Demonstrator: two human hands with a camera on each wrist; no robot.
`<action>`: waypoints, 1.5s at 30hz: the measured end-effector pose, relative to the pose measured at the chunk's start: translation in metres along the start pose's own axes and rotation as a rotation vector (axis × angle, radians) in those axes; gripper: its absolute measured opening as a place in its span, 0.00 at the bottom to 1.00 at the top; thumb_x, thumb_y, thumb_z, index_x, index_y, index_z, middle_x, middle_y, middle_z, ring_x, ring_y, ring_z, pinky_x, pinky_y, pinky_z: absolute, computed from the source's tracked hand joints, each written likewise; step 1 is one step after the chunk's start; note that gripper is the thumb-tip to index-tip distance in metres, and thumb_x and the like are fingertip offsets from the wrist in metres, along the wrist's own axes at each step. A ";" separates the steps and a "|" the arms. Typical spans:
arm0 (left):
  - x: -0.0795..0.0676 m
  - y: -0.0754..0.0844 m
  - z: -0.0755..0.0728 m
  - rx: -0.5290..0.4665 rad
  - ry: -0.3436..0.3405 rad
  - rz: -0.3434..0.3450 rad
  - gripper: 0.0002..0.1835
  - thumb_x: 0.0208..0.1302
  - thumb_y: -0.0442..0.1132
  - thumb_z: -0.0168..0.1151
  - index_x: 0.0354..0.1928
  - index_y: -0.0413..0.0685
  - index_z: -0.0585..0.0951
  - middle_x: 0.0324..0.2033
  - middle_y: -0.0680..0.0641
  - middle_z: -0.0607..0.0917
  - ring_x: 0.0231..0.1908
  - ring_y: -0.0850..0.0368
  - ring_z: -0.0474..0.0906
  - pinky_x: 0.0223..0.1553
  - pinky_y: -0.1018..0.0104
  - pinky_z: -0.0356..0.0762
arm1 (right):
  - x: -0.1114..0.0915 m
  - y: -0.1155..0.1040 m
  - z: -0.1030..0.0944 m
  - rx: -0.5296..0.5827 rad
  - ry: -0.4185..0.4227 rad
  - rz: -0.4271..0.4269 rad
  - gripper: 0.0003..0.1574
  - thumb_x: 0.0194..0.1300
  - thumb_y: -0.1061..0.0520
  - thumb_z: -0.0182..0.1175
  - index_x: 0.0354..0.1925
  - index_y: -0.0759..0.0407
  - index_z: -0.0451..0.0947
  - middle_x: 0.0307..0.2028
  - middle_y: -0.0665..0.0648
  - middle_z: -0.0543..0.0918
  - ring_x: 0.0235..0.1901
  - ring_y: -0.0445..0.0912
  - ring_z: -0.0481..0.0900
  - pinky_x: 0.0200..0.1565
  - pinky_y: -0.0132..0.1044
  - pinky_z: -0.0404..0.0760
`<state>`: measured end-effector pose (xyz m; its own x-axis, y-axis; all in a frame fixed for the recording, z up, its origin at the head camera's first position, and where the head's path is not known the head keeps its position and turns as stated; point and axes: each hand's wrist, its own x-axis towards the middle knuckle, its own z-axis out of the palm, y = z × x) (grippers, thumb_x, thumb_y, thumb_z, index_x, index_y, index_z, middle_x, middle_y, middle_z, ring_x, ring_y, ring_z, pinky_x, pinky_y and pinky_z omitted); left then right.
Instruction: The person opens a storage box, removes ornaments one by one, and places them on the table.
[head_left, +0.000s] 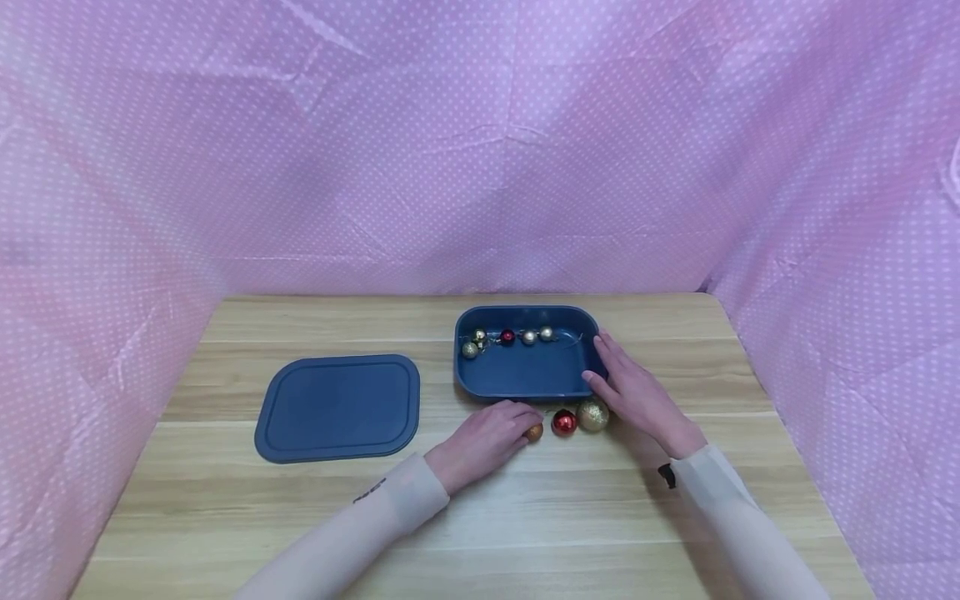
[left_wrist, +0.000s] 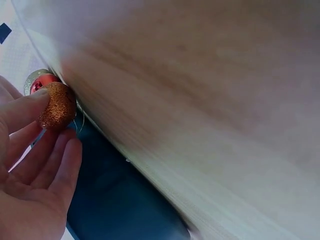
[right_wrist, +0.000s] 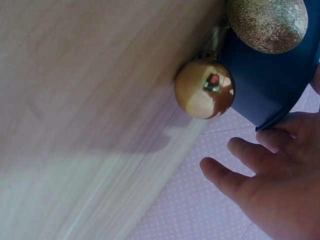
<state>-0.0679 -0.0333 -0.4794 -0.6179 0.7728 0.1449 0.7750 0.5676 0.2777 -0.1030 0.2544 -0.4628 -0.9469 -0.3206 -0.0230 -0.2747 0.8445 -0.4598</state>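
Observation:
My left hand (head_left: 487, 442) pinches an orange glitter bauble (left_wrist: 59, 106) between thumb and fingers, just in front of a dark blue rectangular box (head_left: 525, 395). My right hand (head_left: 637, 400) lies over the box's front right corner, its fingers extended along the rim and its thumb reaching over the edge. A shiny red bauble (head_left: 564, 422) and a larger gold glitter bauble (head_left: 593, 414) sit in a row between my hands. In the right wrist view a smooth gold bauble (right_wrist: 205, 89) lies beside the box; the right hand hides it from the head view.
Several small baubles, among them a dark red one (head_left: 507, 337) and a glittery one (head_left: 469, 350), lie along the back and left inside the box. A flat blue lid (head_left: 337, 408) rests on the wooden table (head_left: 480, 567) at left. Pink dotted cloth (head_left: 480, 167) surrounds the table.

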 end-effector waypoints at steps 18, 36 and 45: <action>-0.025 -0.002 -0.030 -0.034 0.303 0.044 0.17 0.70 0.42 0.67 0.58 0.47 0.85 0.57 0.50 0.86 0.58 0.55 0.81 0.62 0.60 0.76 | 0.002 0.002 -0.001 0.010 -0.033 0.003 0.49 0.82 0.36 0.45 0.82 0.66 0.46 0.82 0.67 0.44 0.78 0.65 0.49 0.74 0.63 0.54; -0.028 -0.043 -0.042 -0.050 0.373 -0.340 0.40 0.76 0.60 0.51 0.78 0.38 0.63 0.81 0.40 0.55 0.79 0.37 0.47 0.73 0.31 0.49 | 0.002 0.003 0.001 0.009 -0.027 0.000 0.49 0.82 0.36 0.45 0.82 0.66 0.46 0.82 0.65 0.45 0.78 0.65 0.50 0.73 0.62 0.55; -0.019 -0.053 -0.034 -0.067 0.116 -0.583 0.51 0.75 0.71 0.42 0.83 0.41 0.46 0.82 0.46 0.33 0.81 0.38 0.32 0.74 0.29 0.40 | 0.001 0.003 -0.001 0.012 -0.029 0.003 0.49 0.82 0.36 0.45 0.82 0.66 0.46 0.82 0.64 0.44 0.79 0.64 0.49 0.74 0.63 0.54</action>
<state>-0.1019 -0.0879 -0.4650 -0.9522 0.3009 0.0529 0.2962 0.8668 0.4011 -0.1049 0.2570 -0.4637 -0.9426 -0.3301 -0.0501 -0.2693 0.8403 -0.4704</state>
